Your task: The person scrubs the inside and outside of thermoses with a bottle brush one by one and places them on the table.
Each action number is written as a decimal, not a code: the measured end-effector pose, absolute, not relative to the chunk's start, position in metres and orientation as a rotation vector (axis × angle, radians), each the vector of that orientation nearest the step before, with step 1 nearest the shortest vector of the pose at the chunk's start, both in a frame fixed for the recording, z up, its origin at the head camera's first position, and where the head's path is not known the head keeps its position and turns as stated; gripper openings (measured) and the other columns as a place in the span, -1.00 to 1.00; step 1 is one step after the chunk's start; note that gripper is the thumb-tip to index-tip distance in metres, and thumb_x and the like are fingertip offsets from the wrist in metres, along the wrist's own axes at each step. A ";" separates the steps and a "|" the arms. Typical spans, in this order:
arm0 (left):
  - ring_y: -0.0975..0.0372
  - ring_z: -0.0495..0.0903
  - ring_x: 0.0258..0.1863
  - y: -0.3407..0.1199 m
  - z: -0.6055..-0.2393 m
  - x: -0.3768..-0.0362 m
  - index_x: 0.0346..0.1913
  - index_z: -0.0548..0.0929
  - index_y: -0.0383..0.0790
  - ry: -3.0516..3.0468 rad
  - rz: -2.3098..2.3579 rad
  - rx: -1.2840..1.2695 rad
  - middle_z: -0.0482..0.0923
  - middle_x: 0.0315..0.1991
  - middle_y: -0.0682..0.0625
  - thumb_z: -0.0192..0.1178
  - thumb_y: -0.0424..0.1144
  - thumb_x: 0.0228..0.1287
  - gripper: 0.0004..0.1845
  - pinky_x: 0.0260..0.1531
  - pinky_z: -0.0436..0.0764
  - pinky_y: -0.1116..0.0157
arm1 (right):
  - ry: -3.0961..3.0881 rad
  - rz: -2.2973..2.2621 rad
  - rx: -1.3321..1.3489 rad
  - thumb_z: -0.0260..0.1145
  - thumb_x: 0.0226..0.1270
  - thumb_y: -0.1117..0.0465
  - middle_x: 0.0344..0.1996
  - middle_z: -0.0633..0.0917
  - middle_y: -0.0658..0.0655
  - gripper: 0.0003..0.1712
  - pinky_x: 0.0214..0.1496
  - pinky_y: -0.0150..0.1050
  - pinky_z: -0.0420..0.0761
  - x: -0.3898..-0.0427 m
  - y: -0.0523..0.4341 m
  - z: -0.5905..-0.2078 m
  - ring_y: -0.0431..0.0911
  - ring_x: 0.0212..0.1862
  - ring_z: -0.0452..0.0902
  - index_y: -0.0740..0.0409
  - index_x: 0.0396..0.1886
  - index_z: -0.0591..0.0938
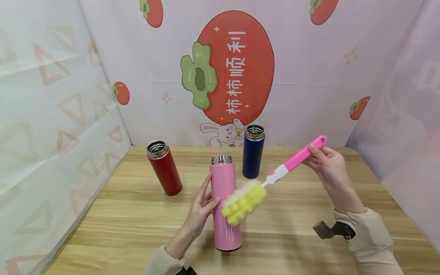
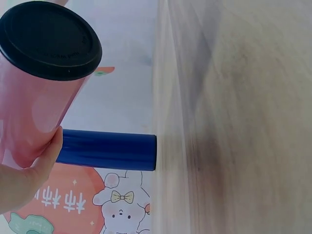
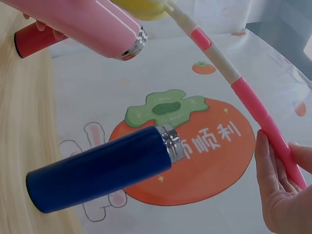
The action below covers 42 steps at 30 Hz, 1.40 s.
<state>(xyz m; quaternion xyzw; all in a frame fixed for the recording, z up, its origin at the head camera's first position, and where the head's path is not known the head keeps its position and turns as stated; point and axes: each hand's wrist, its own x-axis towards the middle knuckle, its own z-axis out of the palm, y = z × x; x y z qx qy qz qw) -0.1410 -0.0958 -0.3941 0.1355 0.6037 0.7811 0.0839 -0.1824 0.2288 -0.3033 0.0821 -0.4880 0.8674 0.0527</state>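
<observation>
My left hand grips a pink thermos bottle around its side, lidless, with the steel mouth up. Its black base faces the left wrist camera and hangs above the tabletop. In my right hand is a bottle brush, pinched by the pink end of its handle between thumb and fingers. The brush slants down to the left, and its yellow-and-white sponge head overlaps the bottle's side in the head view. Seen from the right wrist, the sponge is cut off by the top edge.
A lidless red thermos bottle stands on the wooden table at the left. Behind the pink one, a lidless dark blue bottle stands near the back edge. Printed cloth encloses the table at the back and sides.
</observation>
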 end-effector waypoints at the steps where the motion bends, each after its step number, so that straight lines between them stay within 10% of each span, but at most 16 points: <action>1: 0.20 0.40 0.00 -0.096 -0.394 -0.141 0.37 -0.07 0.10 1.800 2.328 0.408 0.20 0.16 -0.36 0.06 -0.35 0.20 -0.24 -0.10 0.45 0.26 | -1.458 2.639 0.239 0.14 0.21 0.35 -0.49 0.67 0.19 -0.89 -0.24 -0.29 0.54 -0.183 0.229 -0.302 -0.11 -0.36 0.63 0.31 -0.36 0.57; 42: 0.19 0.48 -0.06 -0.108 -0.386 -0.146 0.38 -0.10 0.07 1.822 2.439 0.392 0.27 0.12 -0.33 0.09 -0.45 0.14 -0.16 -0.16 0.51 0.23 | -0.987 2.756 0.133 0.14 0.19 0.40 -0.44 0.61 0.29 -0.85 -0.18 -0.20 0.54 -0.176 0.249 -0.294 0.02 -0.31 0.61 0.42 -0.27 0.48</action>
